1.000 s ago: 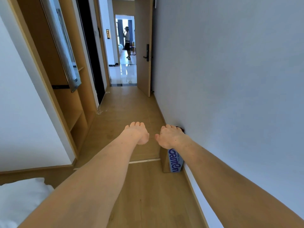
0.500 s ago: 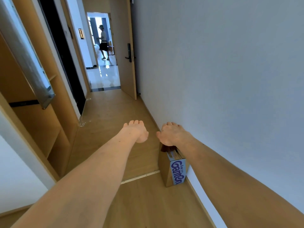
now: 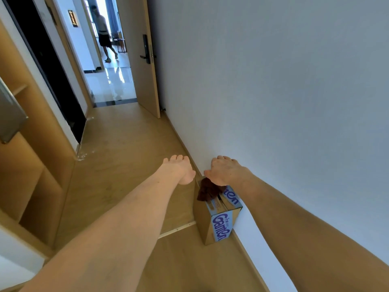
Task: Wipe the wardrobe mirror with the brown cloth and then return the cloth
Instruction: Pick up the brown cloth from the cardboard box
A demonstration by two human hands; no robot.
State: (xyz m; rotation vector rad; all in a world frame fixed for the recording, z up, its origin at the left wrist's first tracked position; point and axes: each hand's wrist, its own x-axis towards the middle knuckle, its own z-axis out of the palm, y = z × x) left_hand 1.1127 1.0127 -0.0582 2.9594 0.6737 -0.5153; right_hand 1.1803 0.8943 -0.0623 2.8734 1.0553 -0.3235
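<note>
the wall (image 3: 273,81) is running along the right side of the cardboard box (image 3: 219,226). the box is standing hard against it on the wooden floor (image 3: 117,165), long side along the wall. the wardrobe (image 3: 31,175) is standing well to the left of the box, across the floor. an open door (image 3: 145,60) is hanging far beyond the box on the same wall, and another person (image 3: 103,32) is walking in the room past it. one edge of the wardrobe mirror (image 3: 10,119) is showing up and to the left of the box, well apart from it.

the right hand (image 3: 225,171) is hovering directly over the far end of the box top, knuckles up. the left hand (image 3: 181,168) is hanging just left of the box, apart from it, with fingers (image 3: 177,158) straight and together, holding nothing.

the brown cloth (image 3: 208,190) is lying bunched on the box top, directly under the right hand and reaching up to its palm. its long axis is running from under that hand toward the near left edge of the box, where a fold is drooping over the side. the right hand is hiding its own fingers, so i cannot tell whether they are pinching the cloth or only touching it.

judgement: the right hand is the nearer one, and the cloth is lying straight below it, so the coming move is turning on a short vertical travel, not a reach.

count: one box, one cloth, one mirror edge, one door, two hands, one other person.
</note>
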